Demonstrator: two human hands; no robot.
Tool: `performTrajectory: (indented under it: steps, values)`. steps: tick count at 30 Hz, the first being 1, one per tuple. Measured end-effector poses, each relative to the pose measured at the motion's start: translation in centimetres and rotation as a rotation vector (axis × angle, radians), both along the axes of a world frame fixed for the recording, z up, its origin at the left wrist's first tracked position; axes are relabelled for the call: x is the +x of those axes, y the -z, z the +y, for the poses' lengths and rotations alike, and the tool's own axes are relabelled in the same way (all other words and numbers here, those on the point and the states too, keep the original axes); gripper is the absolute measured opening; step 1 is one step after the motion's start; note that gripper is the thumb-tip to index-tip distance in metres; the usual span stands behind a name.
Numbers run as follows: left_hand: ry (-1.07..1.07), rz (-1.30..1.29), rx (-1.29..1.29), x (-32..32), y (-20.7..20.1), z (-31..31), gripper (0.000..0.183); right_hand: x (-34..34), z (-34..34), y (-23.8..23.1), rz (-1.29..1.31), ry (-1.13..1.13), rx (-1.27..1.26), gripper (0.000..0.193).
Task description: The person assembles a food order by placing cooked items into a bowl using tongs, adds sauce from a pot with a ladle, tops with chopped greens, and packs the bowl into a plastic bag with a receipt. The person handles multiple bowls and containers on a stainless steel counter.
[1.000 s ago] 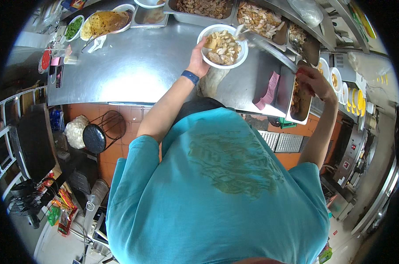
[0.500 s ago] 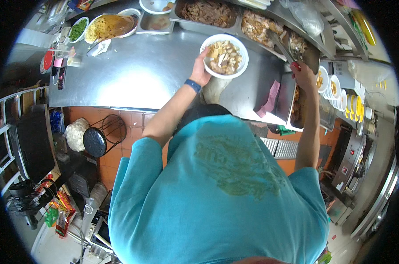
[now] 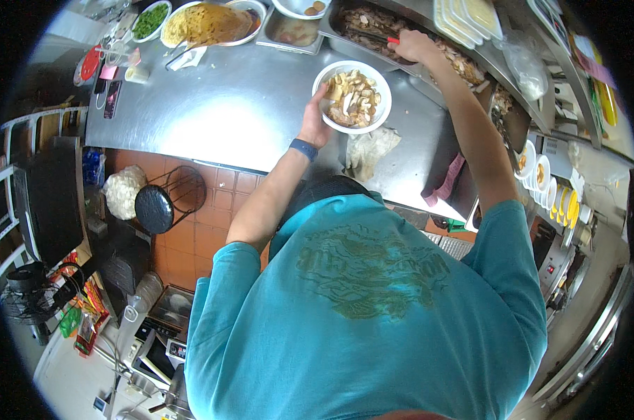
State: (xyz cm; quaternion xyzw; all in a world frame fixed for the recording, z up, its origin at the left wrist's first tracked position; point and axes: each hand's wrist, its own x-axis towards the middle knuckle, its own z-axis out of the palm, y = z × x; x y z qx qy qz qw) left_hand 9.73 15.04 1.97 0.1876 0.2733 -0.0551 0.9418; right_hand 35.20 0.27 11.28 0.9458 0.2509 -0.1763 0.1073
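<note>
My left hand (image 3: 317, 120) holds a round white bowl (image 3: 320, 75) by its left rim, thumb over the edge. Inside lies pale chopped meat (image 3: 359, 94) in pieces, with yellowish bits at the left. Over the back counter, my right hand (image 3: 416, 46) is closed around the red grip of metal tongs (image 3: 367, 35). Their far end reaches into a steel tray (image 3: 338, 43) of brown shredded meat (image 3: 362, 17); the tips are hard to make out. Under and in front of the bowl, a crumpled whitish cloth (image 3: 373, 150) lies on the steel counter (image 3: 205, 105).
Along the back stand a bowl of chopped greens (image 3: 151, 21), a dish with a large yellow-brown food piece (image 3: 212, 22) and a shallow tray (image 3: 289, 33). White containers (image 3: 541, 171) line the right. A pink cloth (image 3: 446, 182) lies nearby; a black stool (image 3: 155, 208) stands below left.
My right hand has moved the tongs left and away from me, from the right-hand trays to the brown shredded meat. The bowl stays in my left hand, little changed in place.
</note>
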Motion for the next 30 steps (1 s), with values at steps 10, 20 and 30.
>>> performTrajectory:
  steps: [10,20,30]
  values:
    - [-0.046,-0.007,-0.002,2.6,1.2,2.4,0.052,2.6,-2.4,2.4,0.445,0.33,0.347,0.035]
    - [0.005,0.005,-0.009,4.3,0.8,0.7,0.06,-9.8,-9.9,-7.0,0.81,0.764,0.897,0.031]
    - [0.105,-0.168,-0.02,4.2,0.6,-0.1,0.072,-20.1,-8.1,-10.2,0.439,0.582,0.48,0.037]
